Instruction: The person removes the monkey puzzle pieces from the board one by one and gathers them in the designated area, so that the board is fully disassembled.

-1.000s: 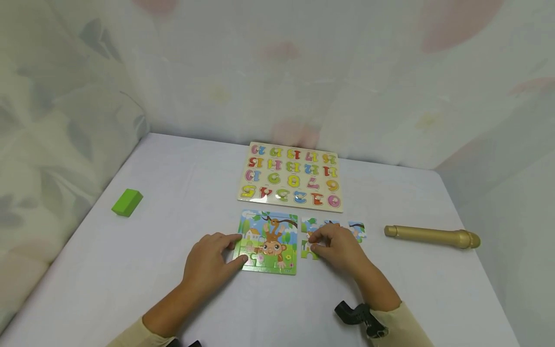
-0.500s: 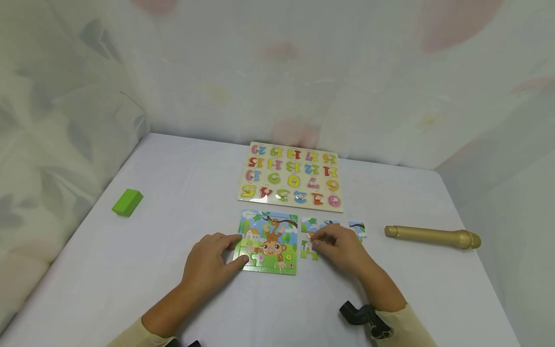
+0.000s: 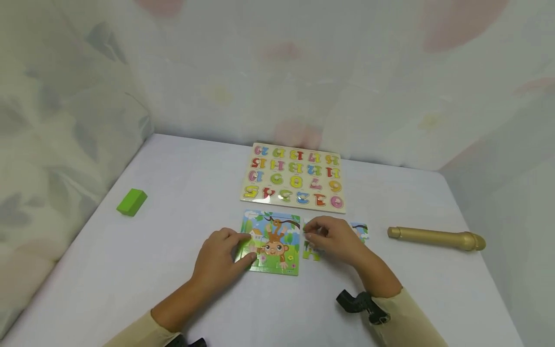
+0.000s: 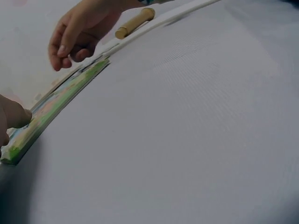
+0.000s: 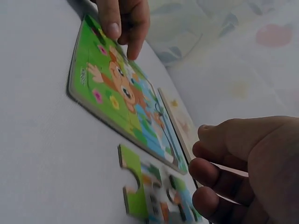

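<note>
"While the left hand (image 3: 218, 256) rested on the monkey puzzle (image 3: 276, 246), just below the frame's centre, what could have gone wrong?"

"An uneven push might have skewed the puzzle, I'd judge. Its thumb and forefinger lay spread apart at the left edge."

"And the right hand (image 3: 336, 237)?"

"Fingertips apart, nothing visible between them; a careless brush might have scattered the loose pieces (image 5: 145, 186), right of centre."

"How did the puzzle look?"

"Flat, glossy, with a brown monkey hanging upside down over green."
</note>
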A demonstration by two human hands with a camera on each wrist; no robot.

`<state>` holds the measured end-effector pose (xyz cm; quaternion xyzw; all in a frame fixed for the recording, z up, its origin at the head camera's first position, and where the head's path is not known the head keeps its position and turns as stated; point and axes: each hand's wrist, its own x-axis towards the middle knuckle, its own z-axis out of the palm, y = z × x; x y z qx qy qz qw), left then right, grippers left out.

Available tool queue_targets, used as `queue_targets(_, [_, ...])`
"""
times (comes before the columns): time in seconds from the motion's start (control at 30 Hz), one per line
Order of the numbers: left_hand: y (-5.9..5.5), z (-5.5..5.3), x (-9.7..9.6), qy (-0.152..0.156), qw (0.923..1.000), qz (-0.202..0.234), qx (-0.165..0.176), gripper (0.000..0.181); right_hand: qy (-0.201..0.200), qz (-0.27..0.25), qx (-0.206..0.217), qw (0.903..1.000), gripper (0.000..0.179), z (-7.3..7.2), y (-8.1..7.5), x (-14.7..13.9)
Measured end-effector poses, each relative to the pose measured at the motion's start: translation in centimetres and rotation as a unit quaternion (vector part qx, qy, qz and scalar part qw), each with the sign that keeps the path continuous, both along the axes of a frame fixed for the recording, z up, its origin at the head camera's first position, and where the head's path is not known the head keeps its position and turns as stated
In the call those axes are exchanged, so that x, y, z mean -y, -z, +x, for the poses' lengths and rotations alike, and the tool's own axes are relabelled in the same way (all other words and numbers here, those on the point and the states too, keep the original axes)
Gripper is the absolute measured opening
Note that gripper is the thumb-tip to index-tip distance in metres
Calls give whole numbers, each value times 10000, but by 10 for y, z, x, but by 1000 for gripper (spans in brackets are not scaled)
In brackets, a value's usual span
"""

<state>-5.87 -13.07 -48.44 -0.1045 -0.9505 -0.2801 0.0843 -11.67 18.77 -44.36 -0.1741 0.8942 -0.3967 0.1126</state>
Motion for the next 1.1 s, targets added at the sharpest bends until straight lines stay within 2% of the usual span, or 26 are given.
queue_targets(0.2, [0,-1,-12,204,9998,-51,-61,42,-374,-43,-103,9992,14,-10,0,22])
queue_targets(0.37, [0,-2,-18,387,9988,-149,-273,41,-537,138,-229,9982,19,-17,1,41])
queue_targets(0.57, [1,-1,-17,311,9988,-200,-313,40,-701,325,-287,9966,25,-21,3,61])
queue_targets(0.87, [2,-1,-18,218,9990,-117,-379,39,-769,909,-361,9922,32,-23,5,75])
queue_targets(1.1, [2,0,-17,176,9994,-206,-202,40,-904,1094,-162,9897,38,-21,0,76])
